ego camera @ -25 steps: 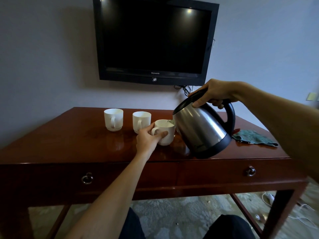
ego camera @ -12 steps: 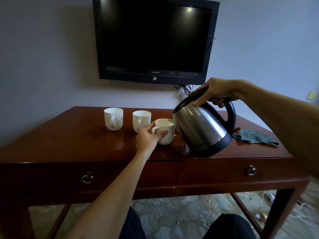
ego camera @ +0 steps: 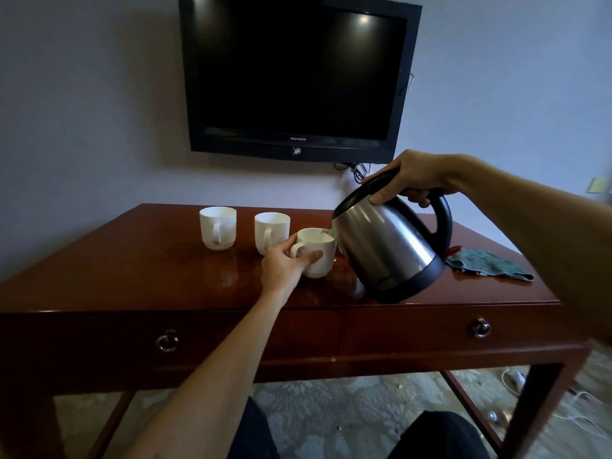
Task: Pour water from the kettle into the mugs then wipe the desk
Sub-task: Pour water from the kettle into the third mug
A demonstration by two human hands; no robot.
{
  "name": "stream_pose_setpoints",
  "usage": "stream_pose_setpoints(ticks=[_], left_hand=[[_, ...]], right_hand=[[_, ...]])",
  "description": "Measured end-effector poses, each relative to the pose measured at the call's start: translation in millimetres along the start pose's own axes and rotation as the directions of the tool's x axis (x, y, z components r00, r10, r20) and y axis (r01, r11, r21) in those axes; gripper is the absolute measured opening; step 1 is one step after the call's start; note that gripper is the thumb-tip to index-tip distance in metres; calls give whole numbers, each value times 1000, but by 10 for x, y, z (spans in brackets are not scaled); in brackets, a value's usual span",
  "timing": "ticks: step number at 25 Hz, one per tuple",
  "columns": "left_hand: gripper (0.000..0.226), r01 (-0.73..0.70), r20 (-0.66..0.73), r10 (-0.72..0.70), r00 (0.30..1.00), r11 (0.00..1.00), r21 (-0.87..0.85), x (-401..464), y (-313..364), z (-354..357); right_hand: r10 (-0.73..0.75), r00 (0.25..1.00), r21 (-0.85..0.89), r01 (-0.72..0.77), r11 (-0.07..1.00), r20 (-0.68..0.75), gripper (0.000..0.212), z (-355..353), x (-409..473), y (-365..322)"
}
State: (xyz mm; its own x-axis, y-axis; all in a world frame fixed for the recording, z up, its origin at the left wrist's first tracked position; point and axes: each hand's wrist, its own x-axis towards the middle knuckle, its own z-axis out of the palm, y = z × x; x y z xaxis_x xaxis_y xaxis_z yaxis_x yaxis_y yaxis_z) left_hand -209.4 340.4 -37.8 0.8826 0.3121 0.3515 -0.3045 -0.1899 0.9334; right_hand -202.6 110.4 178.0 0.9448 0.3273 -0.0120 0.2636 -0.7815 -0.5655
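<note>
Three white mugs stand on the glossy red-brown desk (ego camera: pixel 132 270). My left hand (ego camera: pixel 284 265) grips the nearest mug (ego camera: pixel 319 256) around its handle side. My right hand (ego camera: pixel 412 178) holds the black handle of a steel kettle (ego camera: pixel 387 250), thumb on the lid. The kettle is tilted left, its spout over that mug's rim. The other two mugs, the left one (ego camera: pixel 218 227) and the middle one (ego camera: pixel 271 228), stand further back. A green cloth (ego camera: pixel 486 264) lies on the desk at the right.
A black television (ego camera: pixel 298 74) hangs on the wall above the desk, with cables below it. Two drawers with ring pulls (ego camera: pixel 167 340) face me. My knees are under the desk. White cables lie on the carpet at the right.
Almost nothing moved: the kettle stays tilted over the near mug and my left hand keeps its hold on that mug.
</note>
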Motion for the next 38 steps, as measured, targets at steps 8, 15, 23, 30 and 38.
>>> stream_pose_setpoints(ticks=[8,15,23,30,38], left_hand=[[74,3,2,-3,1000,1000,-9,16,-7,5],[74,5,0,-5,1000,1000,-17,5,5,1],[71,12,-4,-12,1000,999,-37,-2,17,10],[72,7,-5,-7,1000,999,-37,-7,19,6],[71,13,0,-13,1000,999,-48,-4,22,2]], right_hand=[[-2,1000,-7,2,1000,-1,50,-5,-8,-5],[-2,1000,-2,2,1000,3,49,-10,1,-4],[-13,1000,19,13,1000,1,51,-21,29,39],[-11,1000,25,11,1000,10,52,-23,22,28],[-8,1000,24,7,1000,8,46,-18,10,17]])
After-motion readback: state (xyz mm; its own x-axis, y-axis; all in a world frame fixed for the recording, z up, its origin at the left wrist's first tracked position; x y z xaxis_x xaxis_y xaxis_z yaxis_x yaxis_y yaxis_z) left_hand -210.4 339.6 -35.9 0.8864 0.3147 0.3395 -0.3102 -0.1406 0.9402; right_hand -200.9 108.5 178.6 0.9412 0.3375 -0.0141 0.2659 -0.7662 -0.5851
